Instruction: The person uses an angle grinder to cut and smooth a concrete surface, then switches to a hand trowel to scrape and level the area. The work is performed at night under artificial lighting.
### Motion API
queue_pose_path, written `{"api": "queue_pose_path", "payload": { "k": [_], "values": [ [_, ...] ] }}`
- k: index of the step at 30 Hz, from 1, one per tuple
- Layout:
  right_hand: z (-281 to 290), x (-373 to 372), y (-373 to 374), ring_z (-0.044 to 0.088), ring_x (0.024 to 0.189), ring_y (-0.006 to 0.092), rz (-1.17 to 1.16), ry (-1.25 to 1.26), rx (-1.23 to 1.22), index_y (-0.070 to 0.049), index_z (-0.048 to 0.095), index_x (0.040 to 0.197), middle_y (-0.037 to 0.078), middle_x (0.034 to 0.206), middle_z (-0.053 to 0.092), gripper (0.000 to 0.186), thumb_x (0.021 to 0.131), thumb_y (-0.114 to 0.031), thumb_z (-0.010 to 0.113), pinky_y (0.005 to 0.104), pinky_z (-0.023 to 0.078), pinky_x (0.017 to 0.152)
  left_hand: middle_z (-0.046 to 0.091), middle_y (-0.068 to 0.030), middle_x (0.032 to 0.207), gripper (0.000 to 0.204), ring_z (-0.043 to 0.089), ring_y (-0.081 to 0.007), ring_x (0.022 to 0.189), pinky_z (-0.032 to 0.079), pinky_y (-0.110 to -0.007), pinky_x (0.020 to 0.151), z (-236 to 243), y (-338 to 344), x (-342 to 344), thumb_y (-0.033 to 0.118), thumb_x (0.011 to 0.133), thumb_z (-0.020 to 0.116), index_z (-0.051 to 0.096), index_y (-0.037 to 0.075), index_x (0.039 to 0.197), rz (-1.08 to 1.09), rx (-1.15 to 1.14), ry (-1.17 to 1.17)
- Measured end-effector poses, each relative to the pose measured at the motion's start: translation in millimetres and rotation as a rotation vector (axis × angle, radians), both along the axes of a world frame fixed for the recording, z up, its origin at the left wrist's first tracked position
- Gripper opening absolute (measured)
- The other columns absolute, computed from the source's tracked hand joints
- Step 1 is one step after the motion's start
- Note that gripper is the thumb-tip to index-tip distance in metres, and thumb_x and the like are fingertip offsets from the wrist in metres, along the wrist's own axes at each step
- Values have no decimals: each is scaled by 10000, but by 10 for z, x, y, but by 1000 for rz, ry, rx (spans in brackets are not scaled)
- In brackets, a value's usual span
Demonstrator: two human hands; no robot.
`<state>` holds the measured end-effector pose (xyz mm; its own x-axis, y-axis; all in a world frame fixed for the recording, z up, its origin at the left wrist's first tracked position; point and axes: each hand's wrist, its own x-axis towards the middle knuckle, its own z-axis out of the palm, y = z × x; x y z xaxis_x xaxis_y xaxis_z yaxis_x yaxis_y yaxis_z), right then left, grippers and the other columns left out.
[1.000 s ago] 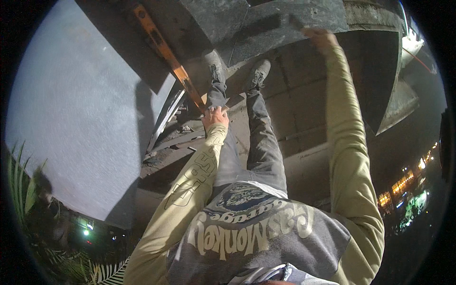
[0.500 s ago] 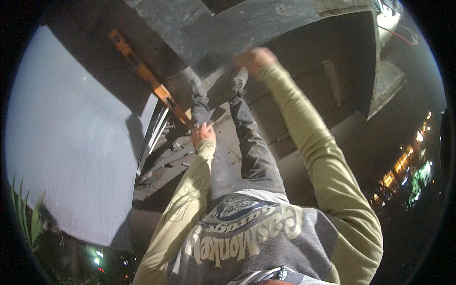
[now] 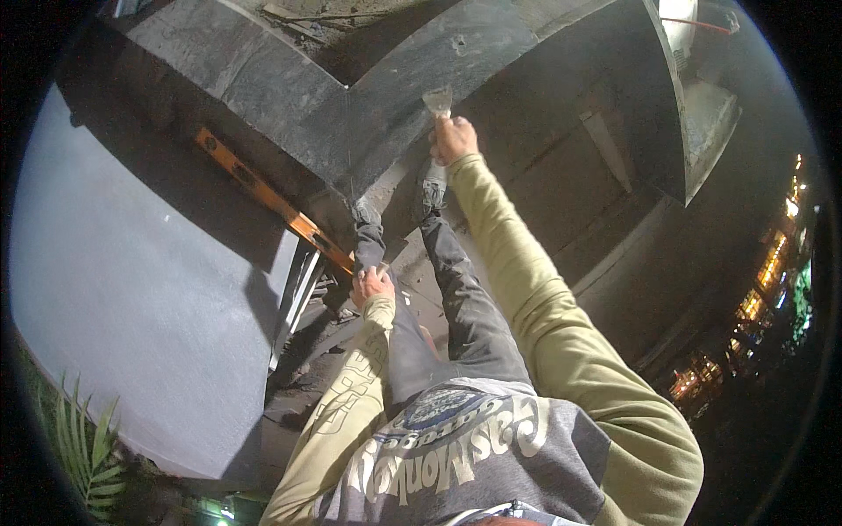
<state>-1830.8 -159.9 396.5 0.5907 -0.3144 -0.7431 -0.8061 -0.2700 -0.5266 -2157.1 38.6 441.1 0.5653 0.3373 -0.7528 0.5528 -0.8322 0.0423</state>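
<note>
My right hand (image 3: 454, 138) is stretched out far ahead, closed on the handle of a putty knife (image 3: 437, 100). Its pale, flared blade points away from me, over the grey concrete ledge (image 3: 395, 92); whether it touches the surface I cannot tell. My left hand (image 3: 372, 287) is at my left knee with its fingers curled in. What it holds, if anything, is too small to make out. The near end of an orange spirit level (image 3: 272, 198) comes right up beside that hand, and the level slants away to the far left.
A large pale grey panel (image 3: 140, 289) fills the left side. Rubble and offcuts (image 3: 320, 329) lie left of my legs. At the right a concrete edge (image 3: 702, 145) ends in a sharp corner. Palm leaves (image 3: 88, 447) stand at lower left, with distant lights at right.
My right hand, blurred before, is now sharp and shows the putty knife held over the ledge. The view has tipped, bringing more of the ledge's far side in. My left hand stays at the knee.
</note>
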Motion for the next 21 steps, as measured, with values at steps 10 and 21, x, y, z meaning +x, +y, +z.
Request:
{"api": "queue_pose_path", "payload": {
  "k": [10, 21],
  "values": [
    [-202, 1186, -376, 720, 923, 327, -104, 21, 29, 28, 688, 1035, 207, 990, 721, 631, 931, -591, 620, 478, 576, 749, 691, -131, 1017, 201, 667, -356, 1003, 537, -523, 795, -66, 80, 60, 308, 867, 690, 673, 114, 919, -82, 37, -66],
    [99, 1116, -976, 600, 601, 269, -951, -382, 680, -6, 531, 960, 129, 785, 625, 209, 966, -215, 524, 441, 450, 495, 684, -137, 1018, 215, 680, -367, 983, 535, -533, 808, 76, 17, 541, 303, 873, 700, 681, 110, 967, -233, -16, -92]
  ]
}}
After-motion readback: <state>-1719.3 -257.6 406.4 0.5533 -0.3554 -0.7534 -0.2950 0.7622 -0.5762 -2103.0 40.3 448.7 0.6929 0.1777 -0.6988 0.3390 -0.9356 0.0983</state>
